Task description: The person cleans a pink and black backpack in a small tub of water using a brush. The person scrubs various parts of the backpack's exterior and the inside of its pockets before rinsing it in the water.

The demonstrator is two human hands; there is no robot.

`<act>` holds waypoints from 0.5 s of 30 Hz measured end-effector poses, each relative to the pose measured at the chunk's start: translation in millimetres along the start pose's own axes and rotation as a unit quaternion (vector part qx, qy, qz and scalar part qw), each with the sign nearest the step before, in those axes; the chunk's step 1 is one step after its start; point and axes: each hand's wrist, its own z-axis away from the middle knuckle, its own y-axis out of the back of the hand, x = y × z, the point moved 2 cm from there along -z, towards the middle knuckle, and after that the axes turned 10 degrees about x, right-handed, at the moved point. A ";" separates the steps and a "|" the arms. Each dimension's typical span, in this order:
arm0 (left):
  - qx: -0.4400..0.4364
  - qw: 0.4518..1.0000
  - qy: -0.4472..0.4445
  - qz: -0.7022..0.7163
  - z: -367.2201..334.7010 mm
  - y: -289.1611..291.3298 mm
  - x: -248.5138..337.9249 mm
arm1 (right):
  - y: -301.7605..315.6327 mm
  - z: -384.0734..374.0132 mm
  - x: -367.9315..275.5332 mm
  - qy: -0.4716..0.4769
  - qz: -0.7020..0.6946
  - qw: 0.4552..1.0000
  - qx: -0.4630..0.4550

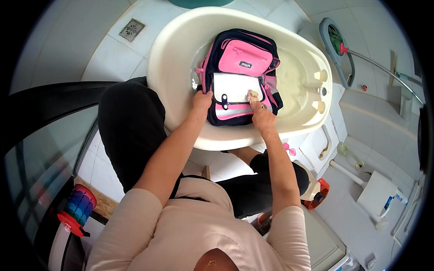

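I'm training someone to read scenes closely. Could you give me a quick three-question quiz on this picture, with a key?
1. True or false: the pink-and-navy backpack lies inside the cream tub.
2. Which hand holds the small pale object at the lower right of the backpack's white panel?
3. Choose one. The left hand is at:
A. the tub's far rim
B. the backpack's left edge, as pictured
C. the person's lap

Key:
1. True
2. The right hand
3. B

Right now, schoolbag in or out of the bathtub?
In: the pink-and-navy schoolbag lies inside the cream bathtub, within its rim.
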 end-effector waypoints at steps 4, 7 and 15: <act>0.043 0.998 -0.023 -0.041 5.9 11.9 5.1 | -1.5 38.0 -44.4 0.123 0.001 0.989 -0.086; 0.040 0.999 -0.016 -0.025 6.2 17.8 6.5 | 19.3 42.2 -46.6 0.115 0.029 0.989 -0.088; -0.080 0.985 0.120 0.091 34.0 11.2 32.2 | 19.3 50.8 -66.2 0.108 0.013 0.989 -0.102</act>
